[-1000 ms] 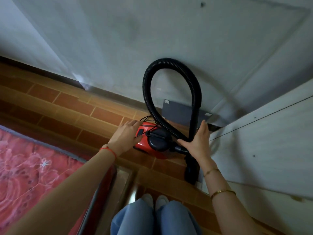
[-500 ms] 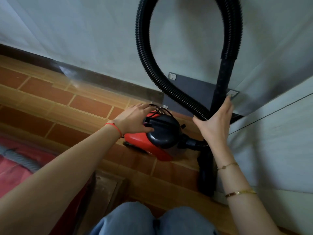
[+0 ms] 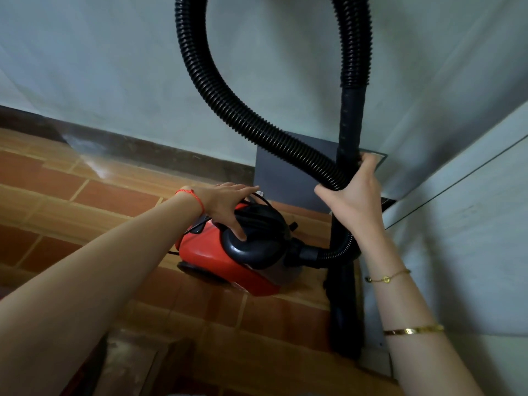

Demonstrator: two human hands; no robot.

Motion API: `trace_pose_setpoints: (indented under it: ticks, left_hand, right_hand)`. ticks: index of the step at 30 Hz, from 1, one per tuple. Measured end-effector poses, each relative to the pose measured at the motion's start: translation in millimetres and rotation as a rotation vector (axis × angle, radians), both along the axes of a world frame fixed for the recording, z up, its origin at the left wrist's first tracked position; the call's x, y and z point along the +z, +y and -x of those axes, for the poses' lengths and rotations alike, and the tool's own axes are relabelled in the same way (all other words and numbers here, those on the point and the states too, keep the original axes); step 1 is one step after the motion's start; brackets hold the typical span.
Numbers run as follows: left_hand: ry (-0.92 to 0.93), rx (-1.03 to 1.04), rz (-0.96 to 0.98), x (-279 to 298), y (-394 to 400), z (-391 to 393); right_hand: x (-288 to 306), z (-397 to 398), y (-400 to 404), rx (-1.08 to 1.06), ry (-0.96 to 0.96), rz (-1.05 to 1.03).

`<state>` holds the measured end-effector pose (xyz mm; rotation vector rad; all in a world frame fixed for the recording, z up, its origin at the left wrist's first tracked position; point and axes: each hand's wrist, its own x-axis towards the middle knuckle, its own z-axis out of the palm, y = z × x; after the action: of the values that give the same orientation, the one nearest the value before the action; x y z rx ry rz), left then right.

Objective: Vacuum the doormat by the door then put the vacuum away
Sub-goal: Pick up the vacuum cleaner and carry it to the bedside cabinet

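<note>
A small red and black canister vacuum (image 3: pixel 228 258) sits on the brick-tiled floor in the corner by the wall. My left hand (image 3: pixel 228 204) lies flat on its black top handle, fingers spread, thumb down the handle's side. Its ribbed black hose (image 3: pixel 243 118) loops up out of the frame and comes back down as a rigid black tube (image 3: pixel 350 124). My right hand (image 3: pixel 354 195) is closed around the hose and tube where they cross. The tube's lower end (image 3: pixel 345 318) stands on the floor against the right wall. The doormat is not in view.
A pale wall runs behind the vacuum, with a dark grey panel (image 3: pixel 285 181) low against it. A light cabinet or door face (image 3: pixel 471 238) closes off the right side. Red-brown tiles (image 3: pixel 100 195) stretch to the left.
The view has come closer and lower, so the hose loop now runs off the top. My left hand slid from the red body onto the black handle. My right hand kept its hold.
</note>
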<state>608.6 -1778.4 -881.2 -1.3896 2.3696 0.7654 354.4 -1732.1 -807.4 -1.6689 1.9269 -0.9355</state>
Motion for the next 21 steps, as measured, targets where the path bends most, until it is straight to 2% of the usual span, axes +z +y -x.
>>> trace_pose_setpoints:
  ticks: [6,21]
  left_hand:
    - [-0.095,-0.037,0.071,2,-3,2]
    - [-0.050,0.042,0.260,1,15,0]
  right_hand:
    - [-3,-5,-2,-0.006,0.035,-0.013]
    - [-4,-9,2,0.021,0.051,0.008]
